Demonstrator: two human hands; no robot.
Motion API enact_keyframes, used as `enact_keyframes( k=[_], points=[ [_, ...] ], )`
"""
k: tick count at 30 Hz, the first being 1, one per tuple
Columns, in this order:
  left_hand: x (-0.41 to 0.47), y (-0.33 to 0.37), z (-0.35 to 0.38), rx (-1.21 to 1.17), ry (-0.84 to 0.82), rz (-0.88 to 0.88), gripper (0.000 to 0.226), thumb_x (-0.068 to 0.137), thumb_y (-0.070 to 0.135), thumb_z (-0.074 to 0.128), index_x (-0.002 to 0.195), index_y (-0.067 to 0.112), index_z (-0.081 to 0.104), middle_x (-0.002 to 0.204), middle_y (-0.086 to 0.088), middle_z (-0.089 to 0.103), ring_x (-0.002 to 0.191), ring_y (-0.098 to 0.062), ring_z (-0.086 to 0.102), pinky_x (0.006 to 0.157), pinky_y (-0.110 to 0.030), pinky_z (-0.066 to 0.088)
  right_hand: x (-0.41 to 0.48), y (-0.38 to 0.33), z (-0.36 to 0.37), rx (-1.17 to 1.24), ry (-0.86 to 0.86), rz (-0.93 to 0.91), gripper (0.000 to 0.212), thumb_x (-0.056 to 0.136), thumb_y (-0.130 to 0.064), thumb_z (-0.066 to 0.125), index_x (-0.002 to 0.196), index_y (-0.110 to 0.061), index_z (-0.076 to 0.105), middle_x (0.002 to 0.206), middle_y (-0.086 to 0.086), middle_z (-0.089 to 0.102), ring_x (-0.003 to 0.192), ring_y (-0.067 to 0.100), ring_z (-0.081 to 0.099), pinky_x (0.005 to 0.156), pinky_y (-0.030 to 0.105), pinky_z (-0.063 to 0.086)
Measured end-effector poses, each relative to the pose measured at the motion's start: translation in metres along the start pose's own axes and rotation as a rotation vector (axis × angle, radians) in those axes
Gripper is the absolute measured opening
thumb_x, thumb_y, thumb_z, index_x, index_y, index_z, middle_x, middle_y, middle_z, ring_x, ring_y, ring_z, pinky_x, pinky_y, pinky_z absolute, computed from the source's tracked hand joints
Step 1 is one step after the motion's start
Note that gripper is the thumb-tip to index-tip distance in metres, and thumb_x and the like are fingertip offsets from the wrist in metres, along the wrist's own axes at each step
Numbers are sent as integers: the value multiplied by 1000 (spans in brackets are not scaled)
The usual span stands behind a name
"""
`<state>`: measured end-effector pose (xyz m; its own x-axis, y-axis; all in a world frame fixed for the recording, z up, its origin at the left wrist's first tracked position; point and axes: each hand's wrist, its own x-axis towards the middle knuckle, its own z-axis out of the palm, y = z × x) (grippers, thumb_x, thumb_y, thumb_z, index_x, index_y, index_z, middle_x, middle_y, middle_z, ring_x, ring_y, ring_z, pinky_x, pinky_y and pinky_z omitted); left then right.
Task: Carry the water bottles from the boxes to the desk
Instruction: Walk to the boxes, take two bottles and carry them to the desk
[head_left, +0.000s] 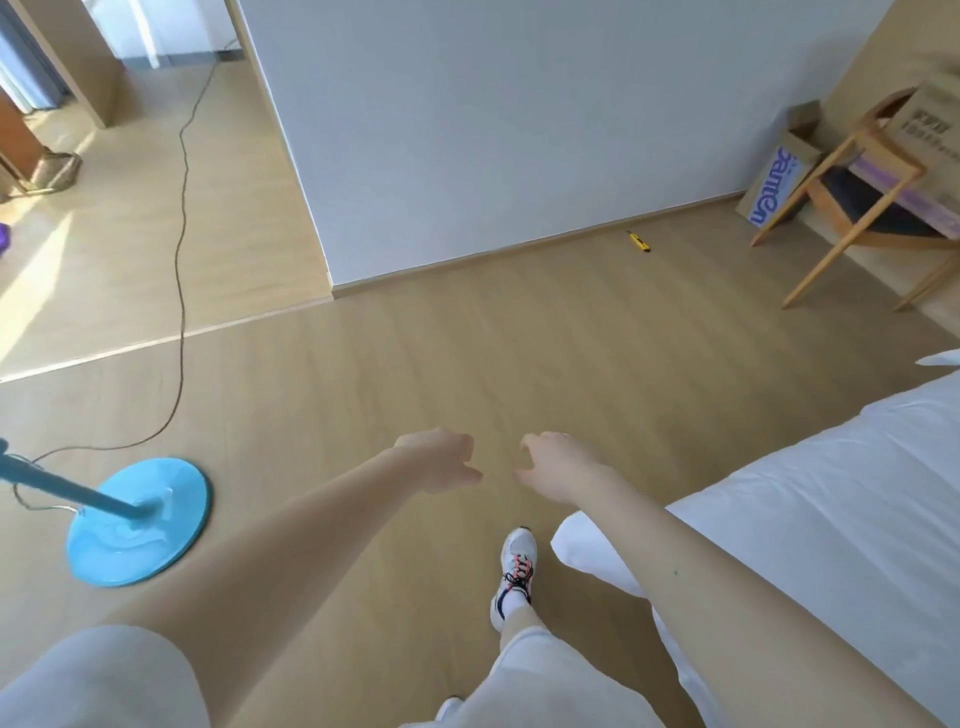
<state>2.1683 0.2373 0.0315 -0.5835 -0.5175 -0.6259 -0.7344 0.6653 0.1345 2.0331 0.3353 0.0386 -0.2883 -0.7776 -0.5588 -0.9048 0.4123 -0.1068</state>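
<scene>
Fingers (465, 474) loosely curled, holding nothing, left hand (439, 462) and right hand (563, 470) near each other over floor (467, 353), box (779, 182) at 2 o'clock beside chair (852, 197), second box (930, 122) at chair, bottles can't tell, fan base (140, 519) at 8 o'clock.

Two hands (441, 462) (563, 467), two boxes (774, 187) (930, 130), one chair (849, 239), one cutter (638, 241), one shoe (517, 566).

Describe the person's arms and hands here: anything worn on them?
Both forearms are bare. The left hand and right hand show no gloves, rings or watch. A pale grey short sleeve covers the left upper arm.
</scene>
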Motion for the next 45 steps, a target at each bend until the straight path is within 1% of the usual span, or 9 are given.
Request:
enact_keyframes(
  k=[8, 13, 17, 23, 26, 29, 34, 39, 45],
  points=[
    [87, -7, -96, -17, 23, -88, 47, 95, 50, 47, 134, 22, 47, 129, -2, 53, 115, -23, 54, 92, -34, 46, 107, 29, -78, 44, -19, -67, 48, 99, -43, 45, 138, -15, 44, 140, 6, 48, 129, 28, 45, 99, 39, 41],
    [153, 10, -165, -24, 35, -96, 46, 95, 49, 48, 132, 22, 48, 129, -3, 54, 113, -25, 55, 93, -36, 47, 164, 75, -139, 53, 6, -51, 48, 99, -42, 43, 139, -15, 43, 138, 7, 49, 126, 28, 47, 96, 38, 41],
    [194, 36, -201, -2, 47, -62, 44, 95, 49, 48, 131, 23, 48, 129, -1, 54, 113, -24, 55, 93, -35, 46, 192, 112, -168, 84, 35, -13, 48, 99, -42, 44, 138, -15, 44, 138, 7, 50, 127, 28, 47, 98, 38, 41],
    [253, 78, -250, 77, 76, 59, 42, 95, 48, 47, 130, 23, 49, 128, 0, 55, 111, -23, 56, 93, -38, 47, 213, 169, -192, 161, 62, 94, 50, 99, -44, 42, 139, -15, 43, 138, 7, 50, 125, 28, 48, 96, 38, 41],
    [284, 105, -268, 127, 71, 144, 42, 95, 48, 47, 130, 24, 48, 126, 1, 56, 109, -22, 56, 89, -35, 47, 219, 200, -203, 205, 85, 175, 50, 99, -46, 42, 137, -14, 44, 137, 6, 52, 124, 28, 48, 94, 38, 41],
    [317, 134, -283, 193, 56, 234, 41, 96, 47, 45, 130, 24, 47, 127, 2, 55, 110, -21, 56, 86, -33, 46, 227, 230, -213, 251, 100, 267, 50, 99, -45, 43, 138, -14, 44, 139, 7, 50, 126, 28, 47, 98, 39, 41],
    [379, 177, -312, 228, 27, 373, 41, 96, 46, 47, 130, 23, 48, 128, 1, 54, 112, -22, 55, 92, -35, 47, 252, 276, -237, 314, 108, 432, 49, 99, -42, 45, 138, -13, 44, 136, 10, 53, 125, 29, 49, 97, 37, 41],
    [437, 198, -359, 281, 21, 462, 42, 96, 47, 48, 131, 24, 48, 132, 1, 54, 118, -23, 52, 95, -36, 46, 287, 303, -272, 335, 105, 508, 49, 98, -43, 44, 138, -14, 45, 137, 7, 52, 124, 27, 50, 96, 39, 43],
    [501, 201, -421, 279, 17, 517, 39, 94, 46, 48, 127, 24, 49, 127, 2, 55, 112, -21, 55, 91, -35, 47, 335, 326, -326, 363, 108, 575, 47, 99, -44, 43, 137, -15, 46, 137, 6, 51, 124, 27, 50, 93, 38, 43]
  ],
)
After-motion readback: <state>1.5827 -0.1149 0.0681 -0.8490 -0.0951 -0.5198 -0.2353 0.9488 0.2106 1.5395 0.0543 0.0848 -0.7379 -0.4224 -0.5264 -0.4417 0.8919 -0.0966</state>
